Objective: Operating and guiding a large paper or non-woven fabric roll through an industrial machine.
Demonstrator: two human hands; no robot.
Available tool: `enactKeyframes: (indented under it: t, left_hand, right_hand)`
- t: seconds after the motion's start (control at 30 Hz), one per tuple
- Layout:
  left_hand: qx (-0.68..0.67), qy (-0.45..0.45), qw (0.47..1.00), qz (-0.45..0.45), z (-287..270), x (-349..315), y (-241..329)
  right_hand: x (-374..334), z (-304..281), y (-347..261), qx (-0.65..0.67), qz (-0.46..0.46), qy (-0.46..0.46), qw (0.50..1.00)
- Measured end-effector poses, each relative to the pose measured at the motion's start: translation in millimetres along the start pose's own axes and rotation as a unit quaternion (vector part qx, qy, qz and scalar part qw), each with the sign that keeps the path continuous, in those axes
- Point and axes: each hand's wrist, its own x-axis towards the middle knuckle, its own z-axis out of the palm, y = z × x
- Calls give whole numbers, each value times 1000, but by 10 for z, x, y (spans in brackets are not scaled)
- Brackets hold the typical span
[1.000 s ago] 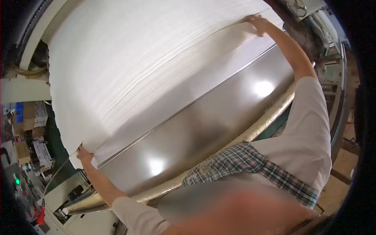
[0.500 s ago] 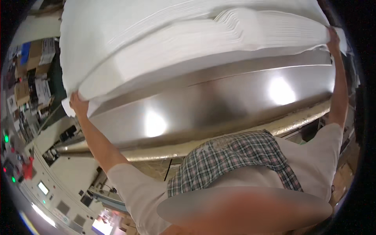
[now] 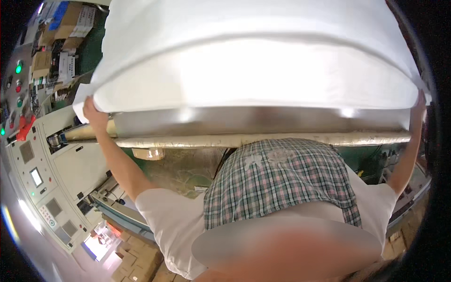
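a wide stack of white sheets (image 3: 253, 61) is lifted up over the shiny steel surface (image 3: 263, 123), filling the top of the view. the left hand (image 3: 94, 112) is clamped on the stack's left corner, the right hand (image 3: 417, 105) grips the right edge, arms spread far apart. a brass-coloured rail (image 3: 263, 140) runs along the surface's near edge. off to the left stands a pale control panel (image 3: 37, 174) with green and red lights, cardboard boxes (image 3: 70, 19) behind it.

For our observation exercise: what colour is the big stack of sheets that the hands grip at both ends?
White, the paper stack, clearest in the head view, above the shiny metal table.
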Motion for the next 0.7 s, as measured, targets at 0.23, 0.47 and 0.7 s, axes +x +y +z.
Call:
enactKeyframes:
  t: [0.23, 0.47, 0.7]
  left_hand:
    - [6, -167, 984, -69, 245, -1465, 231]
    - [9, -256, 965, -63, 331, -1481, 171]
    - [24, -651, 744, -151, 826, -1409, -404]
  right_hand:
    - [-1077, 141, -85, -9, -77, -125, 989]
    - [-1544, 222, 410, 1, -82, -249, 965]
    - [17, 1083, 2136, 30, -129, -418, 899]
